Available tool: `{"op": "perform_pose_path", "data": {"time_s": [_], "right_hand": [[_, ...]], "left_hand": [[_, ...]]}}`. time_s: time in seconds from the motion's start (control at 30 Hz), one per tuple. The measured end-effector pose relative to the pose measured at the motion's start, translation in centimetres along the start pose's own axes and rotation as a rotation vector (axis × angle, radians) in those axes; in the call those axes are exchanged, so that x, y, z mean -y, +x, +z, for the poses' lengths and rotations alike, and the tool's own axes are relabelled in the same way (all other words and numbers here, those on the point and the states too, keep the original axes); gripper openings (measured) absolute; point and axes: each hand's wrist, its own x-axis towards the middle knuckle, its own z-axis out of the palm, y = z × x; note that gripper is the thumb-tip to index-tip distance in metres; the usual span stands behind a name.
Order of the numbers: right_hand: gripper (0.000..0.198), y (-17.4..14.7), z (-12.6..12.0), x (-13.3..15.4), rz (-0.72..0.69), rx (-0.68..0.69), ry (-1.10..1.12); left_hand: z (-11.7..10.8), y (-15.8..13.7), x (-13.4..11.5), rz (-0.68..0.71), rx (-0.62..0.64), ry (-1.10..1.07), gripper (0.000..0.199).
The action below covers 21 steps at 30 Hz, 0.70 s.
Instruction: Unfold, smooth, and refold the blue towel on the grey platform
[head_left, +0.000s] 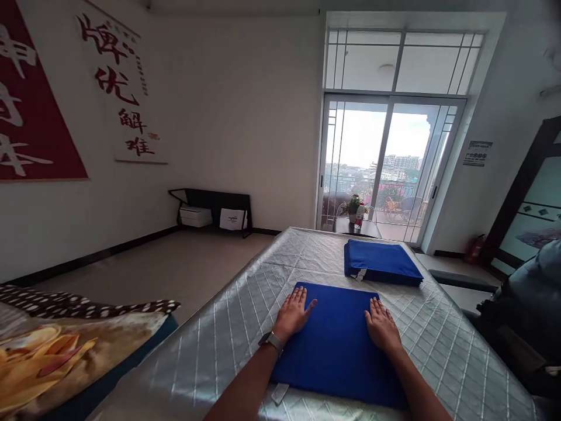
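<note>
The biggest thing by the two hands is the table (pixel 205 351), spread with a shiny silver, quilted cover that runs out beneath and on all sides of them. Off beyond the left forearm I can see a thick printed blanket (pixel 65 356), brown and yellow, with a dotted dark edge. Ahead of the right hand, a little past its fingertips, sits a neat stack of flat, royal-blue rectangular cloth pieces (pixel 381 257), their edges nearly lined up.

Between the hands, and reaching back towards the forearms, lies a single royal-blue rectangular cloth piece (pixel 337 351), spread flat on the silver cover and well clear of any crease that I can make out. The left hand (pixel 293 313) rests palm down along its left edge near the far corner, the right hand (pixel 382 324) likewise on the right. Each grip is open: fingers straight, thumbs pointing inward, nothing held.

Smallest of all, a watch with a grey band (pixel 272 342) sits on the left wrist, and a small white fabric tag (pixel 279 393) pokes out at the piece's near edge, behind the left hand.

To my eye, the step in hand is smoothing or squaring this piece. Moving it from here would call for fingertips curled under an edge, since flat palms can only press or slide.
</note>
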Motion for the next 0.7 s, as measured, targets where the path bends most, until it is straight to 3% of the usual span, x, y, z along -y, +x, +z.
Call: {"op": "perform_pose_path", "data": {"time_s": [0.43,0.7], "right_hand": [[0.064,-0.8,-0.9,0.7,0.022,-0.011,-0.100],[0.064,-3.4,-0.5,0.0,0.003,-0.010,-0.071]], "left_hand": [[-0.4,-0.3,-0.2,-0.025,-0.040,0.009,0.082],[-0.4,-0.2,-0.2,-0.019,-0.032,-0.001,0.083]]}}
